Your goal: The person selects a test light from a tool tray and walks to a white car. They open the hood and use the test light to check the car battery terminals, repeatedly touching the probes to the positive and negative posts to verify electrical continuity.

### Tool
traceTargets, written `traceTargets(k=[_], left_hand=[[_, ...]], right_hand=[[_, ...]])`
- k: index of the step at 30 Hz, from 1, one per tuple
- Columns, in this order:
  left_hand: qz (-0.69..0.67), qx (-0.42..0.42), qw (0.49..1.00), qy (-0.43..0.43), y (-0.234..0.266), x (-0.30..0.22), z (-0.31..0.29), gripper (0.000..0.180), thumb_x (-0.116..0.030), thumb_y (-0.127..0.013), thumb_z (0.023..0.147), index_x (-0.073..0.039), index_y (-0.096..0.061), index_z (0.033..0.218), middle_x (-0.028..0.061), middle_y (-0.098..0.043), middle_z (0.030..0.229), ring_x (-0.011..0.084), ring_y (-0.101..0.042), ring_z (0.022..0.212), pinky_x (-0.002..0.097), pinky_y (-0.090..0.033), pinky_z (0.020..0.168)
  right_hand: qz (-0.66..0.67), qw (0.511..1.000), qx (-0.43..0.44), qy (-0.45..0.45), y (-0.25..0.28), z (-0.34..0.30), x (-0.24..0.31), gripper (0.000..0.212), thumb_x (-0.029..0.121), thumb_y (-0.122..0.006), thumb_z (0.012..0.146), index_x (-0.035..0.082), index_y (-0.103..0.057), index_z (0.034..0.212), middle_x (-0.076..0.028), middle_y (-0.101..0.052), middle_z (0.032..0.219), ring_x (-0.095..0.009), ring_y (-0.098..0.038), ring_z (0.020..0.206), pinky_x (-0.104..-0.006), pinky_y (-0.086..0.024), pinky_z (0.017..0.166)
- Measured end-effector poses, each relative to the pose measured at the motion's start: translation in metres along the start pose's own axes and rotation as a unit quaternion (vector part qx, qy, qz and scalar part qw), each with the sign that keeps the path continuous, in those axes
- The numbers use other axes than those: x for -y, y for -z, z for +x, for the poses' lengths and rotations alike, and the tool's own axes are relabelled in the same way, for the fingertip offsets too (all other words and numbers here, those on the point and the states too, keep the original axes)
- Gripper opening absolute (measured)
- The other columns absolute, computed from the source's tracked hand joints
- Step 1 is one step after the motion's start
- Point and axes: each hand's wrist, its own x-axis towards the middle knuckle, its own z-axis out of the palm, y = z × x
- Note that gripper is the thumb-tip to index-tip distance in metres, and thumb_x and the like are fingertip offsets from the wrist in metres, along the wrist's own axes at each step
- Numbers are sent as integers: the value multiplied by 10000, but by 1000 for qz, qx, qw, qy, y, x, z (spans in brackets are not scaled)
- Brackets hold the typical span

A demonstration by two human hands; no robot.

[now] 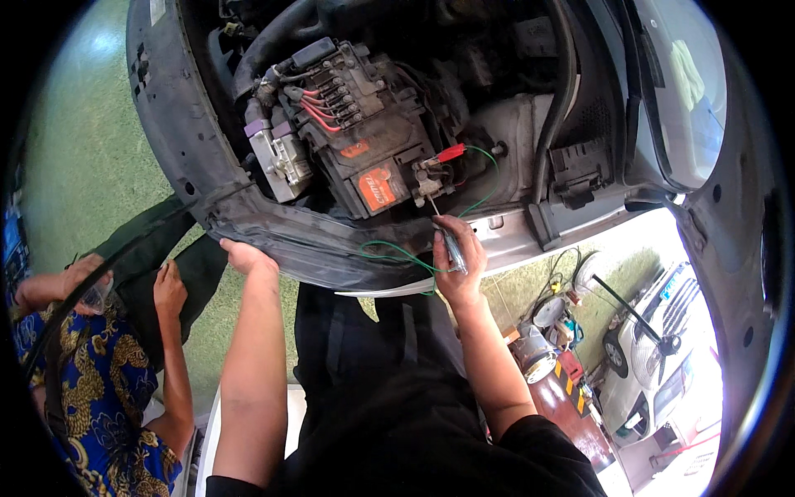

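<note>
My right hand (464, 273) is closed around a pen-shaped test light (452, 247) with a clear handle. Its thin metal probe points up to the clamp (427, 184) on the battery terminal and appears to touch it. A green wire (497, 178) runs from the tester to a red-sleeved alligator clip (450, 152) at the same terminal area. The black car battery (393, 149) carries an orange label. My left hand (248, 257) rests against the dark front edge (290, 244) of the engine bay, one finger stretched out and the others partly hidden.
Red cables (319, 112) and a fuse block (348, 87) sit atop the battery. A co-worker in a patterned shirt (99, 389) stands close on my left. Tools and machines (542, 344) lie at right, near a parked white car (662, 348).
</note>
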Motion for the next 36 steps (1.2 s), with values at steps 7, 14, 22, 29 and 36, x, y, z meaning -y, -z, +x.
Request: traceTargets(k=[7, 14, 22, 29, 36], left_hand=[[-6, 2, 1000, -14, 9, 0, 11, 680, -504, -375, 1125, 76, -553, 1432, 173, -637, 1430, 347, -637, 1268, 433, -512, 1079], [-260, -195, 266, 907, -11, -100, -123, 474, -77, -548, 942, -62, -592, 1414, 35, -657, 1288, 121, -621, 962, 282, -464, 857], [-470, -500, -85, 722, -71, -66, -188, 673, 10, -494, 942, -133, -441, 1597, -50, -615, 1448, 89, -660, 742, 223, -471, 673], [-358, -99, 275, 887, -93, -47, -171, 605, -16, -487, 961, -86, -494, 1562, 18, -479, 1522, -9, -537, 1002, 219, -379, 641], [-199, 30, 277, 940, -66, -57, -176, 658, -115, -525, 966, -68, -391, 1609, 80, -556, 1348, 173, -591, 1098, 271, -473, 953]], right_hand=[[20, 1000, 18, 6, -2, 0, 7, 272, -4, -723, 893, 17, -686, 1161, -192, -738, 1105, -389, -732, 988, -431, -585, 871], [59, 998, -9, -23, -7, -13, -3, 260, 41, -733, 907, 29, -636, 1148, -178, -727, 1097, -374, -728, 952, -425, -584, 819], [41, 999, -32, 4, 0, -11, 1, 193, 85, -760, 888, 41, -636, 1029, -142, -713, 879, -339, -704, 735, -404, -553, 678], [47, 998, -37, -2, 0, -8, 2, 177, 91, -760, 893, 49, -637, 1013, -126, -691, 854, -340, -683, 709, -409, -540, 652], [29, 999, -36, 7, 3, -9, 0, 204, 74, -761, 880, 52, -623, 1029, -122, -692, 872, -336, -682, 718, -409, -539, 646]])
